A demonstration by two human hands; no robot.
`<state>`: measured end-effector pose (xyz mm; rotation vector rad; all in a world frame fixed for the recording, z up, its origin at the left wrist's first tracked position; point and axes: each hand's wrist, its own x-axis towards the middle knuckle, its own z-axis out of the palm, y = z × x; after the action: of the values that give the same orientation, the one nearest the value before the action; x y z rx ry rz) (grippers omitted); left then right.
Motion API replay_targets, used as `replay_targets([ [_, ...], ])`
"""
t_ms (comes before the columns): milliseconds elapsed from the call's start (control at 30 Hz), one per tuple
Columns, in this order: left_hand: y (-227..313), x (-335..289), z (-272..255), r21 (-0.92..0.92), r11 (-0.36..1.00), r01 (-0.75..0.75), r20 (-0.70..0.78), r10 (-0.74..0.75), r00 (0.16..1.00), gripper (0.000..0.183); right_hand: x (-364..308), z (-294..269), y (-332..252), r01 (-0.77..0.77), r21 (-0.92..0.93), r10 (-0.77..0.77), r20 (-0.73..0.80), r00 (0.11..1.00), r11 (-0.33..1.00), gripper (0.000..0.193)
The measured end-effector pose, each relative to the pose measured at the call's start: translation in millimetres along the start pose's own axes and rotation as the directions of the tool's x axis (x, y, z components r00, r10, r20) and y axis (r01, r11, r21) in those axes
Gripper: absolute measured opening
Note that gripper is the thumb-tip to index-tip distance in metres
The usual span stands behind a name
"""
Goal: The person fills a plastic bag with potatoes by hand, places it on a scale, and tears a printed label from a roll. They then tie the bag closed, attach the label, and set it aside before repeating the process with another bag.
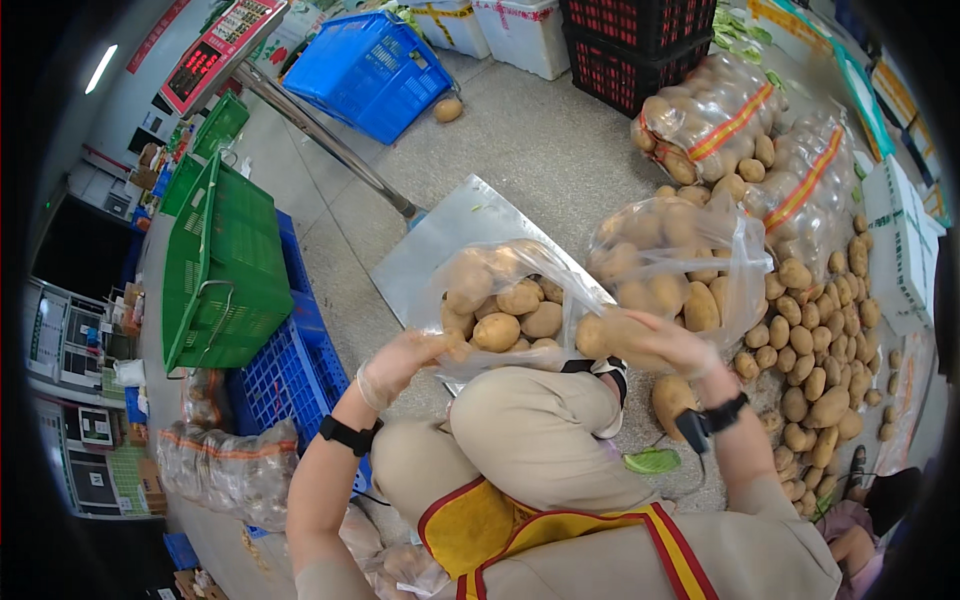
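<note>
A clear plastic bag of potatoes stands open on the metal platform of a floor scale. My left hand is closed on the near left edge of this bag. At the bag's right side, my right hand is smeared by motion, with a potato at its fingertips. Both hands seem to wear thin clear gloves. Just beyond my right hand sits a second clear bag, filled with potatoes. A large loose potato lies on the floor below my right hand.
Loose potatoes spread over the floor at right, near full mesh sacks. Green crates and blue crates stand at left. The scale's post rises beyond the platform, near a tilted blue basket. Black crates are stacked far off.
</note>
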<state>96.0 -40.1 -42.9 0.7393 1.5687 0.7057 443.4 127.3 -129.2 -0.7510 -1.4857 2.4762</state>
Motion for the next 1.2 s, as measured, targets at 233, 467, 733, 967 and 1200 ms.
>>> replay_targets([
  [233, 16.1, -12.3, -9.5, -0.274, 0.934, -0.229, -0.082, 0.215, 0.973, 0.025, 135.3, 59.5, 15.0, 0.246, -0.555, -0.255, 0.063, 0.965, 0.794, 0.052],
  [467, 2.7, -12.5, 3.5, -0.254, 0.913, -0.32, -0.269, 0.251, 0.93, 0.018, 0.5, -25.4, 109.4, 0.044, -0.286, -0.149, -0.356, 0.923, 0.957, 0.028],
  [733, 33.6, -0.7, -6.5, -0.166, 0.985, 0.039, 0.093, -0.023, 0.995, 0.03, -220.4, 1.5, 379.4, -0.788, -0.304, 0.36, -0.762, 0.538, 0.535, 0.028],
  [967, 58.2, -2.4, 27.2, 0.034, 0.999, 0.002, -0.108, 0.001, 0.994, 0.021, -304.7, -47.6, 351.0, -0.696, 0.142, -0.11, -0.946, -0.304, 0.704, 0.017],
  [1200, 28.2, -6.1, -77.9, -0.131, 0.991, -0.015, -0.068, 0.006, 0.998, 0.033, -269.3, -170.3, 295.6, -0.831, 0.03, -0.016, -0.999, -0.046, 0.555, 0.028],
])
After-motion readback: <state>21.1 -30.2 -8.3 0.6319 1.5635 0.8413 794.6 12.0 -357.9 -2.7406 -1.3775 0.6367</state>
